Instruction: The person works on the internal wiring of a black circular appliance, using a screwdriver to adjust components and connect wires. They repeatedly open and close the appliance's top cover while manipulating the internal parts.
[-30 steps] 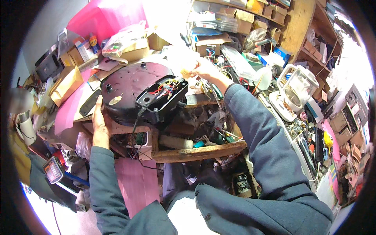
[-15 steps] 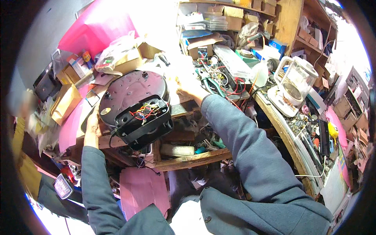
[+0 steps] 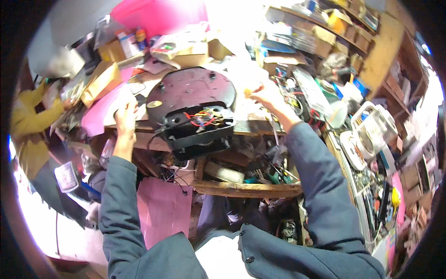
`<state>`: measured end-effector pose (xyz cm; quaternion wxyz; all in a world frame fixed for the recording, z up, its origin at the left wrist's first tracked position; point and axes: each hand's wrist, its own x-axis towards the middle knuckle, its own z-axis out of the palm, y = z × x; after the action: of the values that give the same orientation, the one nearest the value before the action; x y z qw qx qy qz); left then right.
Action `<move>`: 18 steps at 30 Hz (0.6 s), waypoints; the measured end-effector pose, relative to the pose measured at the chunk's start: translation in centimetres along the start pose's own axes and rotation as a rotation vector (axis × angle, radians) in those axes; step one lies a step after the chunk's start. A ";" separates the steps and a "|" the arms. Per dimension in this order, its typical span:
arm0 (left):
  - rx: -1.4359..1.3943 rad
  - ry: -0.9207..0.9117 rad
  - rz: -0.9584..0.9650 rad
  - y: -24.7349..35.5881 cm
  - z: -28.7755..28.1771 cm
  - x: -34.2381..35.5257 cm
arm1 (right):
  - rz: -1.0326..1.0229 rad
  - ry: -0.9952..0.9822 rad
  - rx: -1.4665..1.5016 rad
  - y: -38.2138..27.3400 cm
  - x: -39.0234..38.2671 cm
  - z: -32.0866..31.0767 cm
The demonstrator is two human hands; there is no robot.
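Note:
A round, dark appliance base [image 3: 190, 90] lies underside up at the bench's front edge. Its black handle-like housing [image 3: 200, 135] faces me, with red, yellow and blue wires [image 3: 203, 118] exposed inside. To its left is my left hand [image 3: 125, 122], apart from it, fingers curled in; whatever they may hold is hidden. On the other side, my right hand [image 3: 270, 100] reaches over the brightly lit bench top. Its thumb and fingers pinch a small yellow piece [image 3: 247, 92], whose kind glare hides.
Beneath the bench top, an open drawer [image 3: 246, 189] holds tools and parts. A glass jug [image 3: 374, 128] stands on the cluttered right side. Cardboard boxes [image 3: 104, 83] and pink sheeting [image 3: 158, 16] lie behind. At far left is another person in a yellow sleeve [image 3: 39, 116].
My left hand has come off the appliance's edge. My right hand has moved right, away from the appliance, and the small yellow piece now shows. The whole view has shifted.

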<state>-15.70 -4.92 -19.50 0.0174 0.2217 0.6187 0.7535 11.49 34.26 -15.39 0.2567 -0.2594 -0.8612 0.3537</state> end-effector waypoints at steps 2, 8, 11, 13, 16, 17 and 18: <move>0.342 0.187 0.363 4.3 0.8 -4.2 | -0.080 -0.011 0.196 -0.5 -1.3 -1.3; 0.591 -0.145 1.157 11.2 6.1 -19.5 | -0.260 -0.208 0.553 -12.2 -14.2 -2.6; 0.462 -0.221 1.006 11.4 8.3 -23.4 | -0.270 -0.349 0.513 -16.3 -19.1 0.1; 0.509 -0.206 0.920 11.1 8.3 -23.8 | -0.242 -0.449 0.686 -17.0 -20.3 2.4; 0.487 -0.278 0.887 11.3 7.3 -23.5 | -0.162 -0.437 0.786 -17.9 -20.4 3.1; 0.500 -0.276 0.872 11.1 7.0 -23.5 | -0.187 -0.439 0.807 -17.2 -20.2 3.2; 0.511 -0.274 0.856 10.8 6.8 -23.5 | -0.196 -0.439 0.794 -17.2 -20.3 3.4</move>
<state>10.61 -8.24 -15.78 -0.2664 0.5488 0.6290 0.4819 19.64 9.32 -9.97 0.1798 0.0228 -0.7134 0.6769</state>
